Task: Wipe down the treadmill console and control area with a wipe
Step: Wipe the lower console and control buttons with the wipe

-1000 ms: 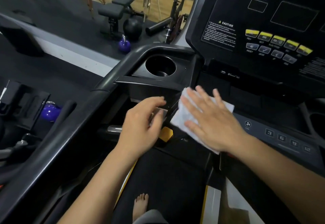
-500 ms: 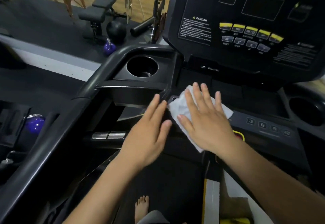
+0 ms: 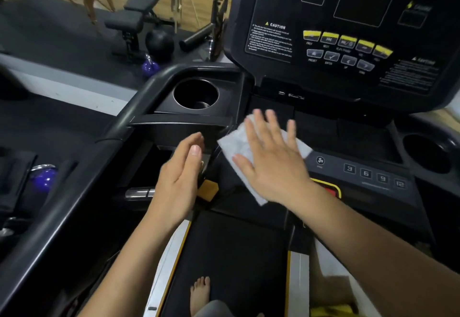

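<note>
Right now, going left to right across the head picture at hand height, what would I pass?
Near purple kettlebell → left hand → right hand flat on the wipe → fan button → number buttons 3, 6, 9, 12 → right cup holder.

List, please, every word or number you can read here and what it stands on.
"PULSE": console, above a small window.
"CAUTION": console's warning label; its fine print is unreadable.
"PREV", "NEXT", "PRESET", "ENTER": beneath console buttons.
"3", "6", "9", "12": control panel keys.
Right-side labels: blurred.
</note>
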The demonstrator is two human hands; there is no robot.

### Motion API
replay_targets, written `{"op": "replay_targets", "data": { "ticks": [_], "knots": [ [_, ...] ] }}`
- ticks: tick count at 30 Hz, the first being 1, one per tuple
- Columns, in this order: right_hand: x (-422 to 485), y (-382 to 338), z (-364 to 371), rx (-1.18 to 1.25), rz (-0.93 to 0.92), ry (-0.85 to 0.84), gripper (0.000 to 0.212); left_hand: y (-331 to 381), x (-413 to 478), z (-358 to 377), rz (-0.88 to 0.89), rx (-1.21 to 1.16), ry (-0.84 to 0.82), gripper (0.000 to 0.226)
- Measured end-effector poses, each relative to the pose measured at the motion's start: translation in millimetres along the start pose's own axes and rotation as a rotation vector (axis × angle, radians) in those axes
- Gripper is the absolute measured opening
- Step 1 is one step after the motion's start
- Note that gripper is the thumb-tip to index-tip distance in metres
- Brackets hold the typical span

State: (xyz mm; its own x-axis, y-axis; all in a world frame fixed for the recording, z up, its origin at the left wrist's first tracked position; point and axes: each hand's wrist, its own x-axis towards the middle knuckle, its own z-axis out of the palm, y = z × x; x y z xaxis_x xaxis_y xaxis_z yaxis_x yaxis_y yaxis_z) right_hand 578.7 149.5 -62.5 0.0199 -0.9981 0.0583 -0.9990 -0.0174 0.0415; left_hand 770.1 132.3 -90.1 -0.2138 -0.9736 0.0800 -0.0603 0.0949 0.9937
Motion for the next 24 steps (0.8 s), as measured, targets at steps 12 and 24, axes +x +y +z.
{"op": "replay_targets", "data": {
  "ticks": [12,24],
  "knots": [
    [14.7,-68.4,20.2,-0.117,-0.722,-0.041,0.049,3.1,0.8,-12.6,0.214,0.184,0.129,0.045],
    [-33.9,29.7,4.9,-0.007,-0.015,0.005,0.072,17.0,9.6,27.5,0.379,0.417,-0.021,0.040]
  ]
}}
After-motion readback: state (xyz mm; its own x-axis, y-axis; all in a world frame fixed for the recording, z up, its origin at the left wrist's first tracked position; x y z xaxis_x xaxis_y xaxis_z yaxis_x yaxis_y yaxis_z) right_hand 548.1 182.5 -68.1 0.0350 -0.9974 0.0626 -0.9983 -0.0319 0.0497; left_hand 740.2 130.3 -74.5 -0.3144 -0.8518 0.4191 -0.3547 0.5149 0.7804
